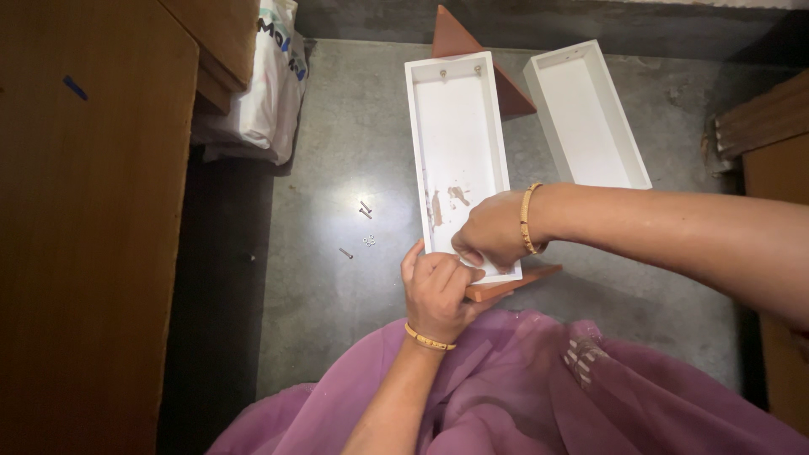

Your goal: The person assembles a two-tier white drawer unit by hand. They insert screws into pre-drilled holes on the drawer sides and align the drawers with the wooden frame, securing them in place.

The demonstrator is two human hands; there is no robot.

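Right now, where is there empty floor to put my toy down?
Bare floor lies right of the near tray, below the far tray. Another patch sits between the bag and the near tray, above the screws. It is crowded at the near tray's bottom end, where the left hand and right hand meet.

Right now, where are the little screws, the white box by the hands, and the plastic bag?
screws [365, 209]: head view, on the pair lying on the floor.
white box [459, 126]: head view, on its inner bottom.
plastic bag [271, 93]: head view, on its white side.
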